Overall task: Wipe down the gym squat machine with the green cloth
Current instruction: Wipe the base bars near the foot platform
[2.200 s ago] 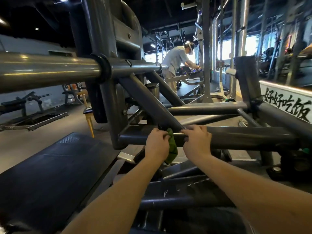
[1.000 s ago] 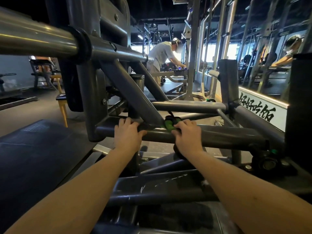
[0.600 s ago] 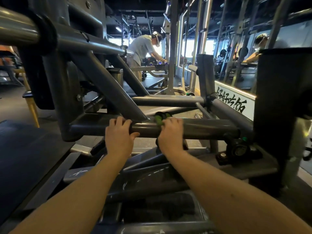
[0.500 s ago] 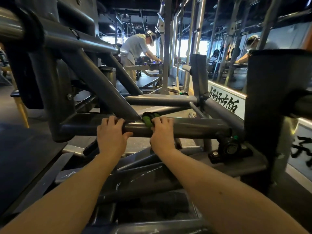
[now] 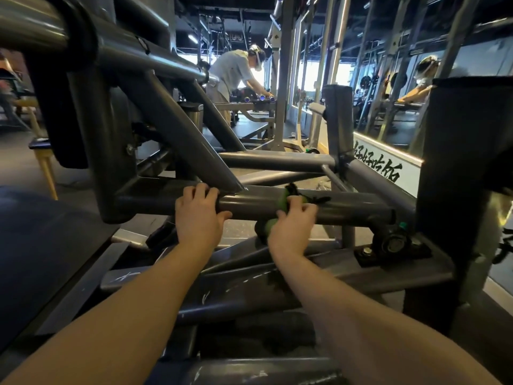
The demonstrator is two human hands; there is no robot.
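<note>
Green cloth [image 5: 282,202] wrapped over the horizontal frame tube [image 5: 347,209], pinched by the right hand [image 5: 291,226]; left hand [image 5: 198,215] grips the same tube alongside. Tube's unwiped length runs rightward, nearer the right hand.

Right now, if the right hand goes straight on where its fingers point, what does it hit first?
The front crossbar: the right hand grips the green cloth against it. Passing above, probably the thin slanted tube behind, though depth is unclear.
</note>
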